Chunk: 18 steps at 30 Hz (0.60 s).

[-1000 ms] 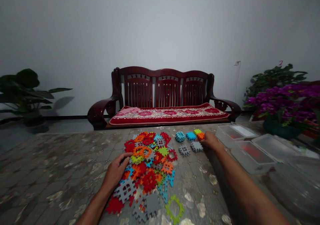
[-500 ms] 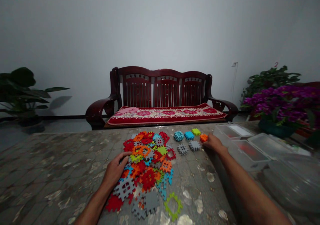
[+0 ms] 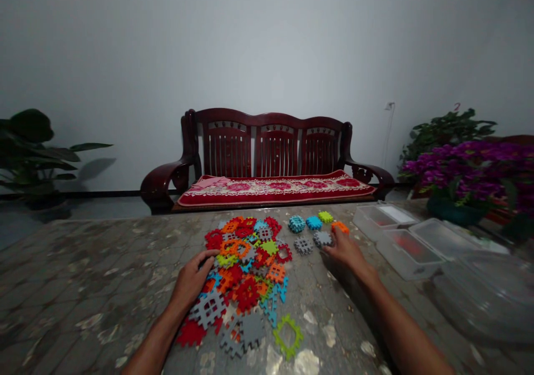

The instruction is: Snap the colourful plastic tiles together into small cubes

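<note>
A pile of toothed plastic puzzle tiles (image 3: pixel 246 294) in red, orange, grey, blue and green spreads over the table. At its left edge my left hand (image 3: pixel 192 277) rests open, its fingertips by a green tile (image 3: pixel 226 261). My right hand (image 3: pixel 348 252) is at the right side of a grey tile stack (image 3: pixel 322 238), thumb and fingers apart; whether it touches the stack is hard to tell. Just beyond those fingers lies an orange tile stack (image 3: pixel 340 226). Close by are another grey stack (image 3: pixel 303 246), two blue stacks (image 3: pixel 296 224) and a green stack (image 3: pixel 325 216).
Clear plastic boxes (image 3: pixel 411 261), one with something red inside, and a rounded transparent container (image 3: pixel 488 297) stand on the right. Purple flowers (image 3: pixel 471 166) are behind them. Past the patterned table (image 3: pixel 104 286) is a dark wooden bench (image 3: pixel 275 141).
My right hand has moved left from the orange stack to beside the grey stack. The left hand has stayed at the pile's edge. The view has shifted slightly.
</note>
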### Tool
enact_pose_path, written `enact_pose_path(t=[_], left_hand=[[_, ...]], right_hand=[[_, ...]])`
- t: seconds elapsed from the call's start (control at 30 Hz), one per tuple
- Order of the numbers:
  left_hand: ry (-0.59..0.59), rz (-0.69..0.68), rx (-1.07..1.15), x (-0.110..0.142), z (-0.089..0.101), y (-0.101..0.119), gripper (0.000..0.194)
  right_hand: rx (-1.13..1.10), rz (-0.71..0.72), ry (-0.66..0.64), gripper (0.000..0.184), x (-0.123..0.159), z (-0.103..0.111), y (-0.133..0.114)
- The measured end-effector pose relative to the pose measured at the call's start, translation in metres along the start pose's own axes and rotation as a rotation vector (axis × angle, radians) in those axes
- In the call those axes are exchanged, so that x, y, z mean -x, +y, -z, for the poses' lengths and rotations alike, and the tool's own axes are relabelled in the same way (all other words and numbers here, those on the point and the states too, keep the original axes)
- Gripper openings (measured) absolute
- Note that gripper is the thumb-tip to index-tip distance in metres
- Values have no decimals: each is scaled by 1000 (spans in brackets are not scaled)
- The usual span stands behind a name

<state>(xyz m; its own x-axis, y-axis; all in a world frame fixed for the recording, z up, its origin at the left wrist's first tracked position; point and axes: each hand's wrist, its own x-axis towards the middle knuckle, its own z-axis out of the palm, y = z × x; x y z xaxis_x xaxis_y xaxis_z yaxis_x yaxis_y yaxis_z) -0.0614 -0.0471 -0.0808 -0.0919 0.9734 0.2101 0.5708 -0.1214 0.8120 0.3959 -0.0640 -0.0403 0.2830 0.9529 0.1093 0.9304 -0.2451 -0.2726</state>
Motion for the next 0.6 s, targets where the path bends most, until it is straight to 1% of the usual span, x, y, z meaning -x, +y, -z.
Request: enact_pose_path(t=[0.07, 0.1, 0.13, 0.23, 0.37, 0.5, 0.6], left_hand=[[-3, -1, -2, 0, 0, 0, 51], [-4, 0, -2, 0, 0, -1, 51], [-5, 0, -2, 0, 0, -1, 51], [-4, -2, 2, 0, 0, -1, 51], [7, 5, 5, 1, 0, -2, 51], [12, 0, 19, 1, -1, -2, 51], [10, -7, 26, 0, 0, -2, 49]], right_hand=[[23, -12, -1, 82, 7, -7, -14], [34, -20, 1, 87, 8, -9, -20], [43, -27, 2, 88, 8, -10, -26], [69, -49, -7, 75, 4, -8, -36], [106, -44, -27, 58, -5, -5, -37], [121, -10, -47, 48, -18, -5, -35], [125, -1, -65, 47, -29, -5, -36]])
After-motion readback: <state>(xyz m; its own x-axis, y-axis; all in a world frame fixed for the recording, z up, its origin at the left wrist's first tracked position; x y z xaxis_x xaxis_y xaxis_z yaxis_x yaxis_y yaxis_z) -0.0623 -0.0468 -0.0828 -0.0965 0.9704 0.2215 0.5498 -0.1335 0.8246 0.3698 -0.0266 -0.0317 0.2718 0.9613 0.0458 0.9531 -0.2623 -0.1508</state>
